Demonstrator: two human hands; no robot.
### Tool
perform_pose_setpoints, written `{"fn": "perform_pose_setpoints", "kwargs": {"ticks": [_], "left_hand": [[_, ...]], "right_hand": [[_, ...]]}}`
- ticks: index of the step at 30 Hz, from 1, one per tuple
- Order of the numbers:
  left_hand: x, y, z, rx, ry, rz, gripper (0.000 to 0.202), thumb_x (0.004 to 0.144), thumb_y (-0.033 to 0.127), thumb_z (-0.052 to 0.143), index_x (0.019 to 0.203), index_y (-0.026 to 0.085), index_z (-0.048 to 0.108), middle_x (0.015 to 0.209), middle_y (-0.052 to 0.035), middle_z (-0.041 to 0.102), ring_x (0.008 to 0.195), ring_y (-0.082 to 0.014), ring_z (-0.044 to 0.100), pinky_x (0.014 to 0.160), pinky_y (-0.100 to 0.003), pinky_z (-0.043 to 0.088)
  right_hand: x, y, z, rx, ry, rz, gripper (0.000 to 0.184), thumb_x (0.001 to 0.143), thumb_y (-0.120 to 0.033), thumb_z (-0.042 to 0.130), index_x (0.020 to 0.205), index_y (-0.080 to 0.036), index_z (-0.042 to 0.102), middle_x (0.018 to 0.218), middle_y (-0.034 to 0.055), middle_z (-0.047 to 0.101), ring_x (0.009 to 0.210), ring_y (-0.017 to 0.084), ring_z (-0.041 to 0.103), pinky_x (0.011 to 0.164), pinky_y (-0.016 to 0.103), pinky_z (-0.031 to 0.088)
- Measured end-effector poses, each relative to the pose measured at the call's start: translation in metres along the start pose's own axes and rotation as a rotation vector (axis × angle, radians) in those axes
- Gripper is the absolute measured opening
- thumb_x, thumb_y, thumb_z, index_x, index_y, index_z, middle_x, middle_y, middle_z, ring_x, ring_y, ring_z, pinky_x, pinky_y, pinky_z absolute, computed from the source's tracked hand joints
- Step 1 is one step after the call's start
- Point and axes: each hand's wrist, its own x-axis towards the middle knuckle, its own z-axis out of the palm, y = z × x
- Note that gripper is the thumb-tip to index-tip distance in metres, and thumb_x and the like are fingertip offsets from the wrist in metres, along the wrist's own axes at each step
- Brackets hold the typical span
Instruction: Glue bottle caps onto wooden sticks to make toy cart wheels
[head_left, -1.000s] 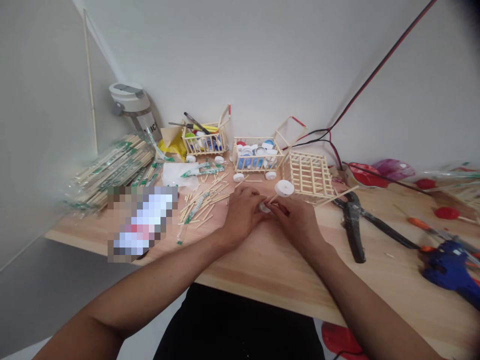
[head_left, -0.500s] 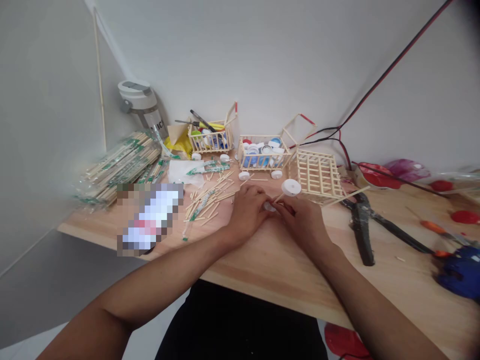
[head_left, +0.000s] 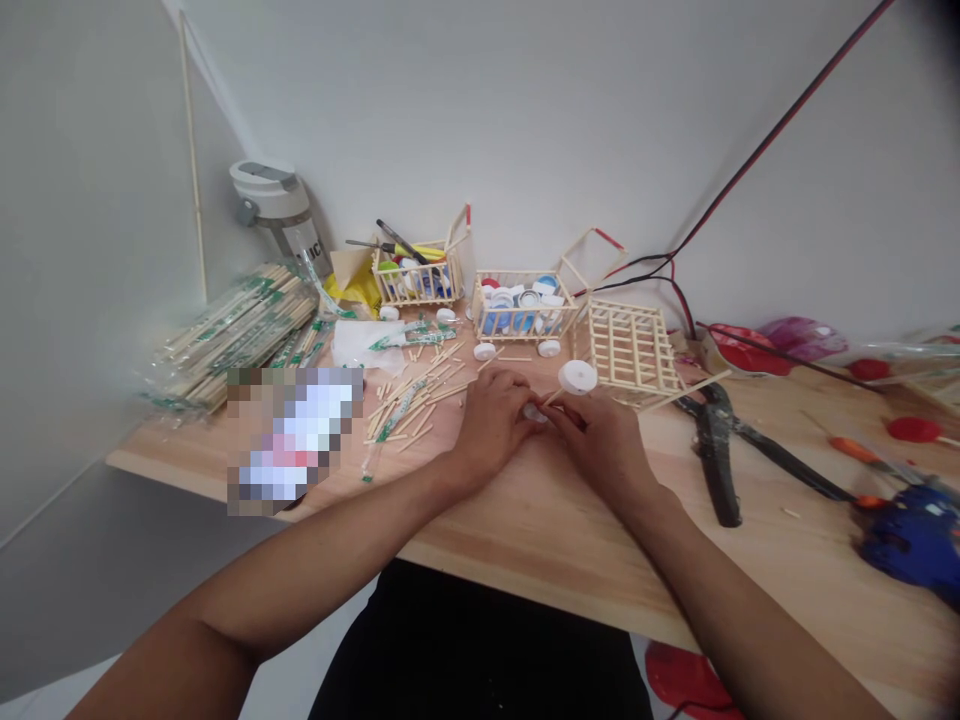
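Observation:
My left hand [head_left: 491,425] is closed, its fingertips pinching a small whitish piece [head_left: 534,412], perhaps a bottle cap. My right hand [head_left: 604,435] meets it, with thumb and finger closed on a thin wooden stick [head_left: 553,398]. A white bottle cap wheel [head_left: 578,376] sits at the stick's far side, just above the right fingers. Whether the stick enters the whitish piece is hidden by the fingertips. Behind the hands stands a stick-built cart [head_left: 517,336] on white cap wheels, filled with bottle caps. An open stick frame [head_left: 634,350] leans beside it.
Left lie cut sticks [head_left: 412,415], bundled wrapped chopsticks [head_left: 240,325] and a blurred-out phone [head_left: 304,435]. Farther back are another stick cart [head_left: 420,298] holding pens and caps, and a jug [head_left: 274,195]. Right are black-handled cutters [head_left: 718,455], a blue tool [head_left: 915,540] and cables [head_left: 780,150].
The view has shifted slightly, so everything sits a little farther left. Both hands keep the same pinch, and the white wheel stays in nearly the same place above the right fingers.

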Motion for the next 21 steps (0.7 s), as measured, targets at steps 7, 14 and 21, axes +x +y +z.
{"fn": "perform_pose_setpoints", "kwargs": {"ticks": [7, 14, 21], "left_hand": [[0.0, 0.001, -0.001, 0.003, -0.014, 0.013, 0.015, 0.081, 0.03, 0.069, 0.092, 0.021, 0.067, 0.106, -0.0046, 0.063, 0.107, -0.0237, 0.049, 0.094, -0.039, 0.038], [0.0, 0.01, -0.008, -0.074, 0.016, 0.022, 0.016, 0.084, 0.023, 0.065, 0.1, 0.02, 0.063, 0.105, -0.0039, 0.066, 0.105, -0.0225, 0.051, 0.095, -0.039, 0.039], [0.003, 0.009, -0.01, -0.096, 0.052, 0.046, 0.024, 0.084, 0.035, 0.066, 0.103, 0.02, 0.068, 0.101, -0.0026, 0.068, 0.103, -0.0207, 0.052, 0.096, -0.036, 0.038]], "right_hand": [[-0.001, 0.002, 0.001, -0.005, 0.003, -0.016, 0.021, 0.089, -0.032, 0.057, 0.081, -0.019, 0.072, 0.074, 0.0049, 0.067, 0.067, 0.018, 0.058, 0.061, 0.029, 0.039], [-0.001, 0.001, -0.005, -0.022, 0.123, -0.006, 0.028, 0.089, -0.04, 0.056, 0.082, -0.02, 0.074, 0.067, 0.0055, 0.065, 0.062, 0.019, 0.057, 0.059, 0.031, 0.04], [0.0, 0.0, -0.008, -0.05, 0.18, -0.018, 0.034, 0.09, -0.043, 0.053, 0.074, -0.019, 0.072, 0.067, 0.0067, 0.065, 0.059, 0.017, 0.056, 0.057, 0.031, 0.04]]}}
